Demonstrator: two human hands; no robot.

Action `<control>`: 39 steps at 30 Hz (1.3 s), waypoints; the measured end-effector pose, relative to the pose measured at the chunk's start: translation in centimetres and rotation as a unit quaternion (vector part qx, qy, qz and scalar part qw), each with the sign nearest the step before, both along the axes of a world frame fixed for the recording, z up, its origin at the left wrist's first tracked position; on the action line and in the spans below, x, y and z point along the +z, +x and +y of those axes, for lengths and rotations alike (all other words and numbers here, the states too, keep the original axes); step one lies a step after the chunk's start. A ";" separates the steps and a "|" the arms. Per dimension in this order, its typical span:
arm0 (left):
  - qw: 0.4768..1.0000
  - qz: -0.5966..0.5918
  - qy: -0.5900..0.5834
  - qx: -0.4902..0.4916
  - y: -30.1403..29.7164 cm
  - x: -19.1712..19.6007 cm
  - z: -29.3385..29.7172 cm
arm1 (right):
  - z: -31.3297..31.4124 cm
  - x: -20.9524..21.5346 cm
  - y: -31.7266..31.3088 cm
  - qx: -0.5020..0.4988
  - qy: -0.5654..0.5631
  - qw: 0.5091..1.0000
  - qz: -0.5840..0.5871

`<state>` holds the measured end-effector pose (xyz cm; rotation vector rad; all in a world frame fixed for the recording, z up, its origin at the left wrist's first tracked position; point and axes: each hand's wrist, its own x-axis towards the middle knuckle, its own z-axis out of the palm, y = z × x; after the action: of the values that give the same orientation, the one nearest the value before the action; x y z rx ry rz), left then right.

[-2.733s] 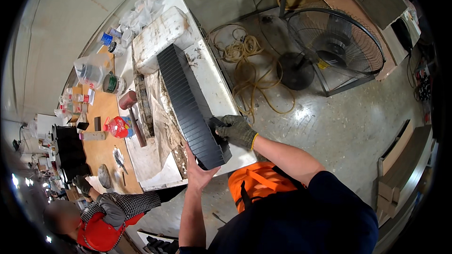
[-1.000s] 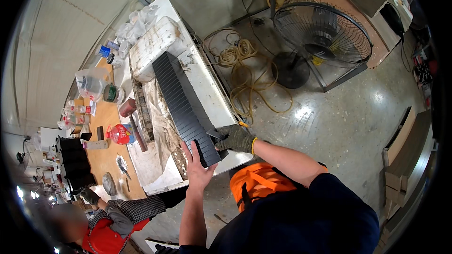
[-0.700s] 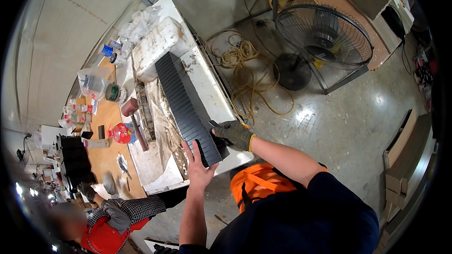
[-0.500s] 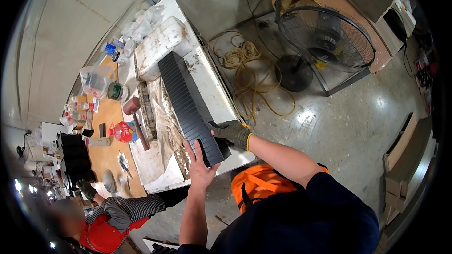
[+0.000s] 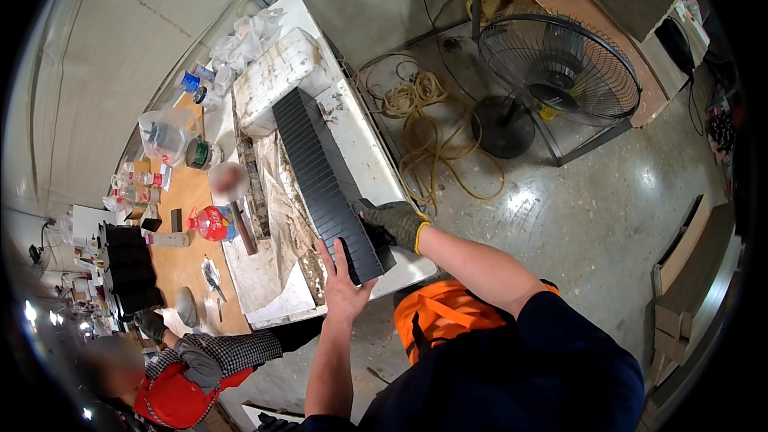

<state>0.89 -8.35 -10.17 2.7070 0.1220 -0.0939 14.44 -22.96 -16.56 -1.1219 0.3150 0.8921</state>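
A long black trough-like box (image 5: 316, 176) with a grooved side lies lengthwise on the white, stained table (image 5: 364, 140). At its near end my bare left hand (image 5: 346, 294) holds it, fingers spread along the grooved face and thumb at the end corner. My right hand (image 5: 398, 226), in a dark knitted glove with a yellow cuff, is at the right side of the box near the same end. Its gloved fingers are curled and reach into the hollow side; what they hold, if anything, is hidden.
Left of the box lie a mallet (image 5: 242, 228), a red-labelled bottle (image 5: 212, 224), jars and a stained white block (image 5: 276, 80). A co-worker in a red apron (image 5: 180, 392) stands at lower left. A floor fan (image 5: 552, 72) and a coiled yellow hose (image 5: 420, 116) are at right.
My gloved right hand has shifted slightly, its fingers further into the hollow side. My left hand stays on the near end. The whole view has moved a little.
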 end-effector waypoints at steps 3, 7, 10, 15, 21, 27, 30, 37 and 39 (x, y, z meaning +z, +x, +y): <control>1.000 -0.002 -0.003 -0.005 0.3 0.1 -0.3 | 0.7 -2.4 0.1 -0.016 0.004 0.999 -0.031; 1.000 0.003 -0.001 0.001 0.1 0.1 -0.3 | 0.2 -1.3 0.0 -0.028 0.025 0.999 -0.002; 0.999 0.030 -0.036 0.019 0.2 0.2 -0.4 | 0.3 -1.8 0.1 -0.007 0.020 1.000 -0.013; 0.999 0.026 -0.035 0.017 0.1 0.3 -0.3 | -1.1 1.1 0.4 0.044 0.019 0.999 0.001; 0.999 0.022 -0.040 0.013 0.1 0.1 -0.2 | -1.0 1.5 0.3 0.064 -0.022 0.998 -0.014; 0.999 0.022 -0.034 0.014 0.2 0.2 -0.4 | -1.2 0.7 0.3 0.035 0.077 0.996 0.029; 0.999 0.026 -0.036 0.019 0.2 0.3 -0.4 | -2.0 0.8 0.2 0.082 0.070 0.994 -0.008; 0.998 0.033 -0.040 0.029 0.3 0.4 -0.6 | -2.0 0.8 -0.2 0.046 0.066 0.997 -0.019; 0.998 0.032 -0.034 0.029 0.3 0.4 -0.6 | -2.1 0.9 -0.2 0.054 0.045 0.997 -0.040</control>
<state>1.19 -8.98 -9.73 2.6314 0.2129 -0.1653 14.22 -25.07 -15.70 -1.0964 0.1488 0.9444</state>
